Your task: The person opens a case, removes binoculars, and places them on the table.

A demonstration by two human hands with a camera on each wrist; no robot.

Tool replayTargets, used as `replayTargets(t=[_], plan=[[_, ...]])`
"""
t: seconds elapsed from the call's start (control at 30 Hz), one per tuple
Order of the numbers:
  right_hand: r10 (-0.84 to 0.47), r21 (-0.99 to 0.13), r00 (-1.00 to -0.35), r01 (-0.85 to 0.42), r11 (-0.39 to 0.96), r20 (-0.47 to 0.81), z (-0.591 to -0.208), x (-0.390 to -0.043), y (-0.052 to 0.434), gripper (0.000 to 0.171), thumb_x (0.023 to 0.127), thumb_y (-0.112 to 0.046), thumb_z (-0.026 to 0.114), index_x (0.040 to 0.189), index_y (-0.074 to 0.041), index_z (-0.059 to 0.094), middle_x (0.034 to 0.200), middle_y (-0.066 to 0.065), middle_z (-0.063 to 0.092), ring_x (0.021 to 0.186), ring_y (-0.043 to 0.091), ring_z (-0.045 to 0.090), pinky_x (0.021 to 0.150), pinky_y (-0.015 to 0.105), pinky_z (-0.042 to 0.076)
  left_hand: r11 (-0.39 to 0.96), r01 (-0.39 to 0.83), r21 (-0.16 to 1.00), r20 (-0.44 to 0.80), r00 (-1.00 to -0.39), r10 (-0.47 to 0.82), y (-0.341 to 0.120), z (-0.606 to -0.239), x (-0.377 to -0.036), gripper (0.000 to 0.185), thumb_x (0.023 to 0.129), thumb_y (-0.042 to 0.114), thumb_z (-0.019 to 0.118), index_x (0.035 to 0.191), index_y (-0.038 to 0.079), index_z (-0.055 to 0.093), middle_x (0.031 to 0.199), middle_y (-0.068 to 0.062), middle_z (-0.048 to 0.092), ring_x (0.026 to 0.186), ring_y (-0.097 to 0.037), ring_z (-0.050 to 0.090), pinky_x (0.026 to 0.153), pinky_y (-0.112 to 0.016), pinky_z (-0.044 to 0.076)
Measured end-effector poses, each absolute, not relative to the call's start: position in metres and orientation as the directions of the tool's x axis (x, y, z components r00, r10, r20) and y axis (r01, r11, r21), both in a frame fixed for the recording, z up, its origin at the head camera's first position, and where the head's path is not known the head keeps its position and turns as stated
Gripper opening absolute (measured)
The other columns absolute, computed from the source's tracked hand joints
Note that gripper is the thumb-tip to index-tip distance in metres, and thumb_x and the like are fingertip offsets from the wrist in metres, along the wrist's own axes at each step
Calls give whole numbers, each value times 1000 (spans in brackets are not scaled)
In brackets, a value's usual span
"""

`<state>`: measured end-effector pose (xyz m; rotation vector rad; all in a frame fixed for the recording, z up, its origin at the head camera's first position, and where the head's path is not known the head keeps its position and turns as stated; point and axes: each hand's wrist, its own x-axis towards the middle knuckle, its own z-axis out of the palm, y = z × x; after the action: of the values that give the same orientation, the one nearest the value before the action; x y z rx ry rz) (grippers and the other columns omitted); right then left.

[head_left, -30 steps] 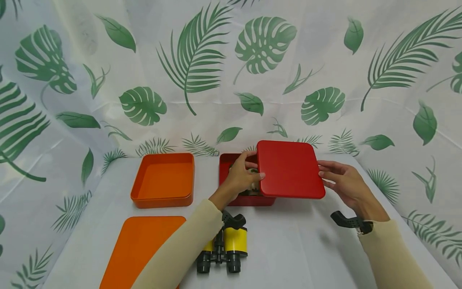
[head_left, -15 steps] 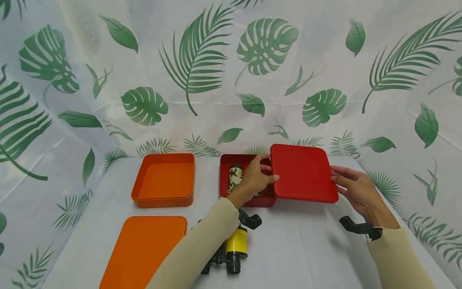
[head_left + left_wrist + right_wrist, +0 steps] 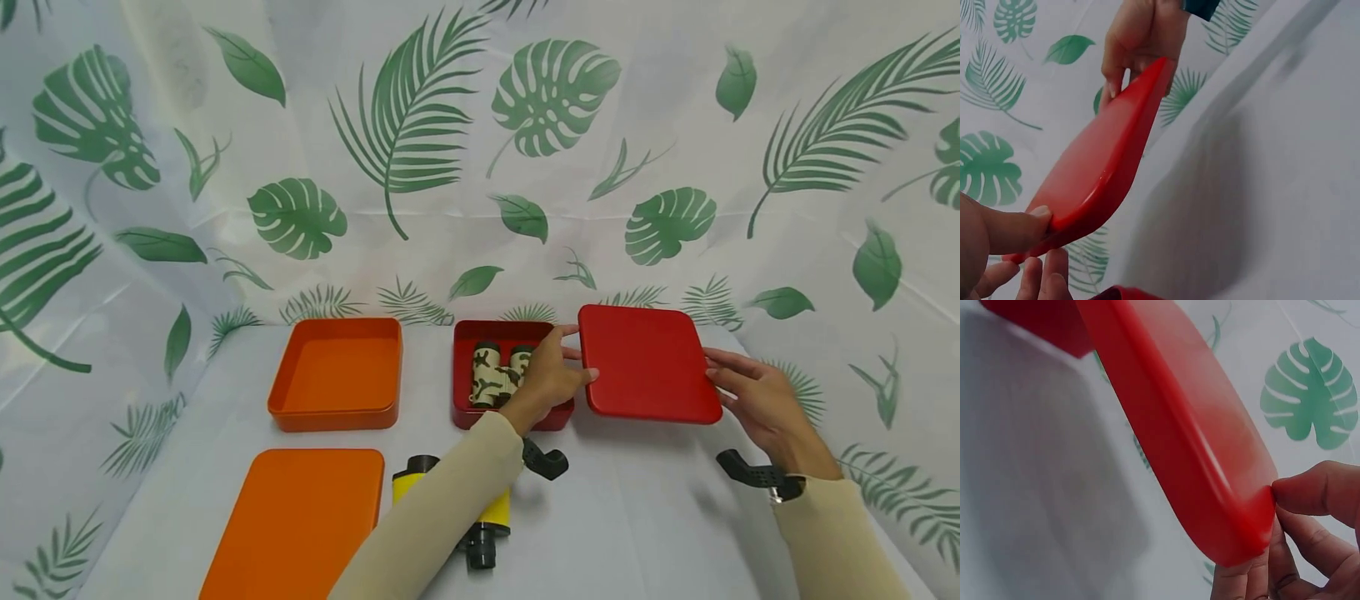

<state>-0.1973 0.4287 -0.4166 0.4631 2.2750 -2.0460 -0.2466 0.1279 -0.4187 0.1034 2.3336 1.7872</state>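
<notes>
A red lid [image 3: 648, 364] is held up off the table between both hands. My left hand [image 3: 553, 372] pinches its left edge, thumb on top and fingers beneath, as the left wrist view shows. At the opposite edge my right hand [image 3: 765, 400] pinches it the same way. Just left of the lid stands the red box [image 3: 462, 367], uncovered. Camouflage-patterned binoculars [image 3: 489, 375] lie inside, partly covered by my left hand. Yellow and black binoculars [image 3: 495, 512] lie on the table in front, largely hidden under my left sleeve.
An orange box [image 3: 337, 367] with nothing inside stands at the back left. Nearer to me an orange lid [image 3: 300, 517] lies flat on the white table [image 3: 645, 517]. A leaf-patterned cloth [image 3: 450, 125] hangs behind the table.
Both hands have carried the red lid to the right, away from over the red box. The camouflage binoculars in the box have come into fuller view.
</notes>
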Motion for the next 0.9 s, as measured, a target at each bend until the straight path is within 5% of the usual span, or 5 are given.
replayTargets(t=[0.67, 0.9], plan=[[243, -965, -935, 261, -24, -259, -411, -195, 459, 65, 106, -27, 67, 165, -18, 41, 119, -21, 61, 109, 4, 57, 76, 16, 60, 327, -17, 945, -70, -986, 152, 174, -418, -247, 71, 89, 13, 87, 151, 23, 54, 114, -3, 70, 98, -13, 64, 75, -25, 56], [238, -956, -934, 286, 58, -265, -417, -194, 474, 69, 104, -31, 69, 166, -18, 39, 118, -22, 58, 108, 1, 57, 78, 15, 59, 247, -85, 965, -122, -983, 141, 188, -422, -244, 70, 90, 10, 85, 150, 25, 53, 115, -3, 67, 98, -12, 61, 76, -30, 63]])
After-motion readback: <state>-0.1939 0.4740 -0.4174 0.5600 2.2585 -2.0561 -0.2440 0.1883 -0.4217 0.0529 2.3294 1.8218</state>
